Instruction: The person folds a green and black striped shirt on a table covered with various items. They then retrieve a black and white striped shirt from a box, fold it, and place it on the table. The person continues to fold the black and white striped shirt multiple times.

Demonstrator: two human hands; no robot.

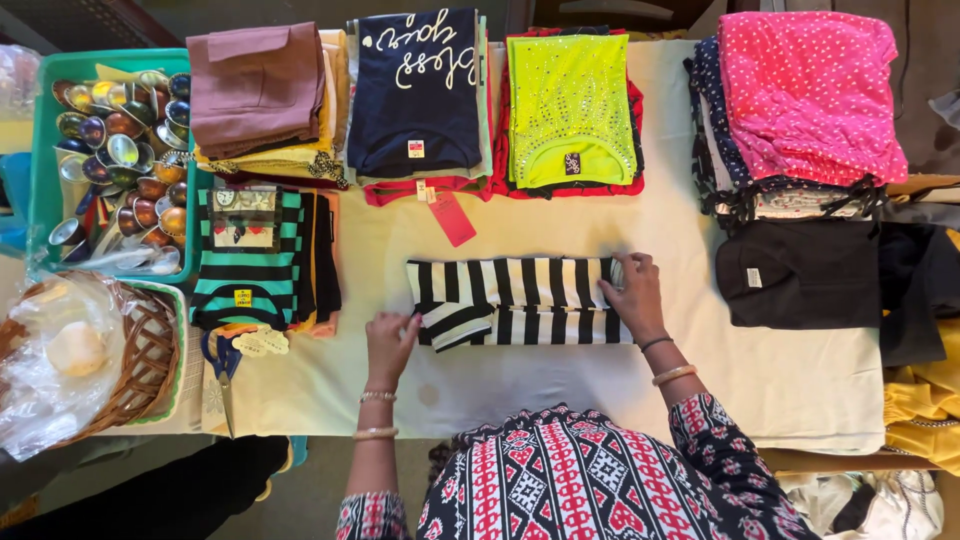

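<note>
A black-and-white striped garment (520, 298) lies folded in the middle of a cream-covered table (780, 380). My left hand (390, 342) pinches its lower left corner, where a flap of the cloth is turned over. My right hand (634, 294) rests on the garment's right end, fingers closed on the edge. Both wrists wear bangles. My patterned black, red and white top fills the bottom of the view.
Folded clothes stand along the far edge: a mauve pile (258, 85), a navy top (418, 90), a lime top (570, 105), a pink dotted pile (810, 95). A teal-striped pile (250, 260), black garment (800, 272), scissors (222, 365), wicker basket (150, 355) and green crate (40, 150) surround.
</note>
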